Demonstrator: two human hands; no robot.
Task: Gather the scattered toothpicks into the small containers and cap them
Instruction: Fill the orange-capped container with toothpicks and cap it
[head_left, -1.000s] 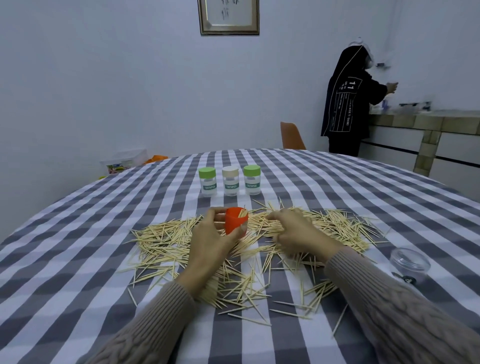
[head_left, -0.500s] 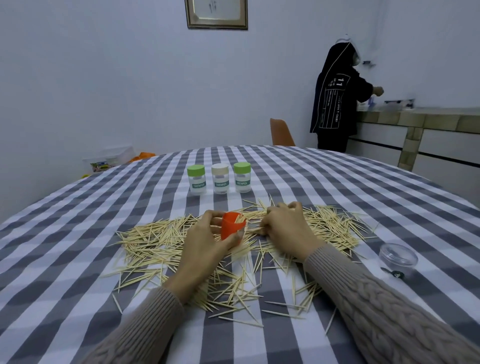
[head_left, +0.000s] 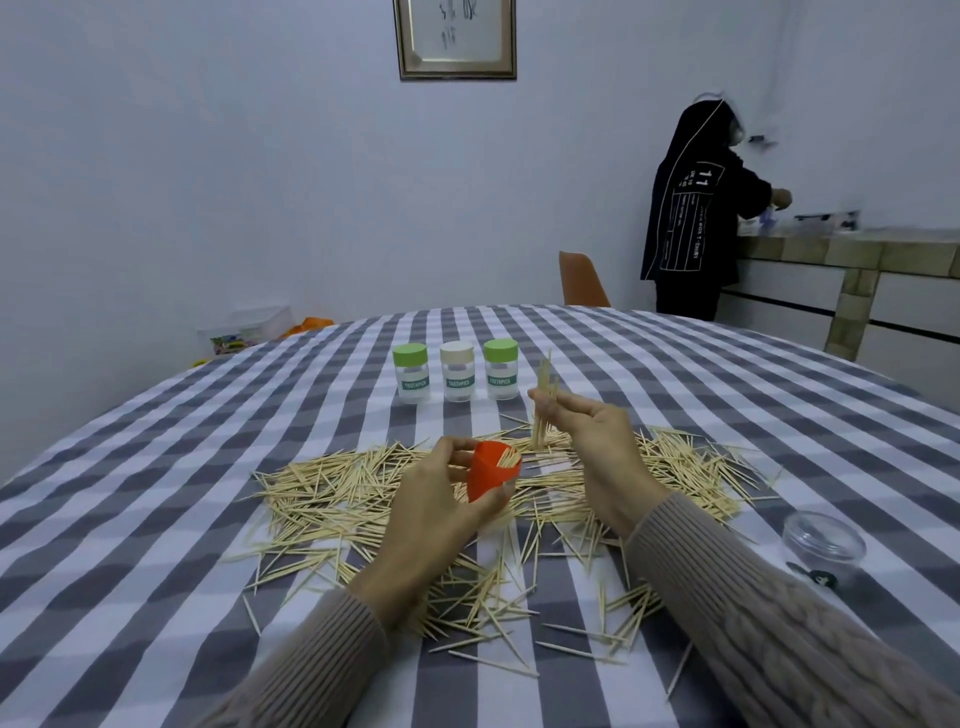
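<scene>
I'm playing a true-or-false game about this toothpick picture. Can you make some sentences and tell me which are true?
1. The left hand holds an orange container. True.
2. The right hand is empty. False: its fingers pinch a bunch of toothpicks.
3. Three capped jars stand in a row. True.
4. All three jar caps are green. False: the middle one is cream.
5. Toothpicks lie scattered on the checked tablecloth. True.

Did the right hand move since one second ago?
Yes. The right hand rose off the toothpick pile, pinching a bundle level with the three capped jars.
</scene>
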